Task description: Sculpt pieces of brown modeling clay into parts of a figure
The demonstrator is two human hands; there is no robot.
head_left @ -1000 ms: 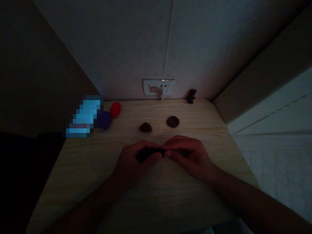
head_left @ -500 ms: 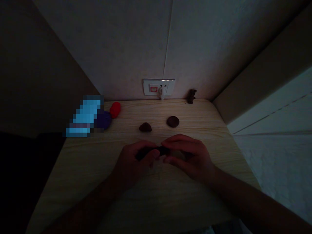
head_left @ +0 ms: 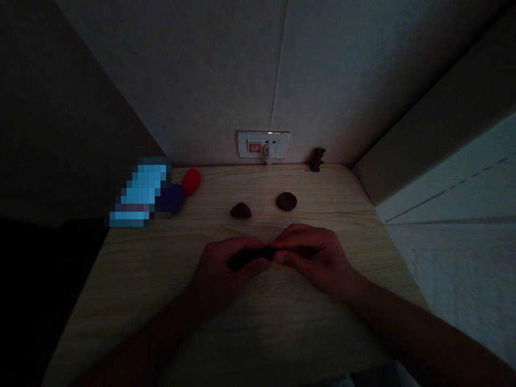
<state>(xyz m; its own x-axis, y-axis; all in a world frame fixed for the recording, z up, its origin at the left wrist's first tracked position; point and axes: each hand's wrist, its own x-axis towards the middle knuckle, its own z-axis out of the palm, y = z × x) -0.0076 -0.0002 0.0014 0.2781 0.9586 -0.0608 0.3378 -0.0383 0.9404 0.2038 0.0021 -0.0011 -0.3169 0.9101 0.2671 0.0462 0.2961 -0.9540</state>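
Observation:
Both my hands meet over the near-middle of the wooden tabletop (head_left: pixel 258 322). Held between them is a dark, flattish piece of modelling clay (head_left: pixel 248 258), its exact shape lost in the dim light. My left hand (head_left: pixel 220 274) wraps round its left part, with the thumb along the near side. On its right end, the thumb and fingertips of my right hand (head_left: pixel 314 258) pinch together. Just beyond my hands lie a pointed brown clay lump (head_left: pixel 241 210) and a round brown clay disc (head_left: pixel 286 201), apart from each other.
At the back left sit a red ball (head_left: pixel 191 181) and a dark blue ball (head_left: pixel 173 198), beside a bright pixelated screen-like shape (head_left: pixel 141 191). A small dark brown figure (head_left: pixel 317 159) stands by the wall. A white wall socket (head_left: pixel 263 144) with a plug is behind the tabletop.
My right hand's thumb and fingers have closed together on the clay's right end. My left thumb has shifted right along its near side. The other pieces stay put.

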